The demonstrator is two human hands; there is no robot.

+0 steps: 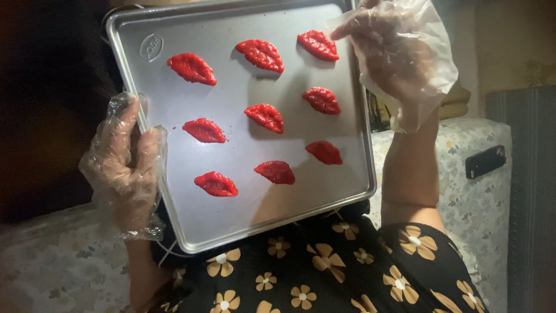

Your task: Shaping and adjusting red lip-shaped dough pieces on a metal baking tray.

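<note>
A silver rimmed baking tray (pixel 174 110) is held tilted over my lap. Several red, ridged, leaf-shaped dough pieces lie on it in three rows. My left hand (pixel 124 168), in a loose clear plastic glove, grips the tray's left rim with the thumb on top. My right hand (pixel 394 52), also gloved, covers the tray's top right corner. Its index fingertip touches the top right red piece (pixel 317 45). The other red pieces, such as the middle one (pixel 264 116), lie untouched. Nothing is held in the right hand.
My black dress with tan flowers (pixel 324 272) fills the bottom of the view. A pale floral-covered surface (pixel 475 197) at the right carries a small black device (pixel 485 161). A dark ribbed object (pixel 530 191) stands at the far right. Pale patterned fabric (pixel 58 261) lies at lower left.
</note>
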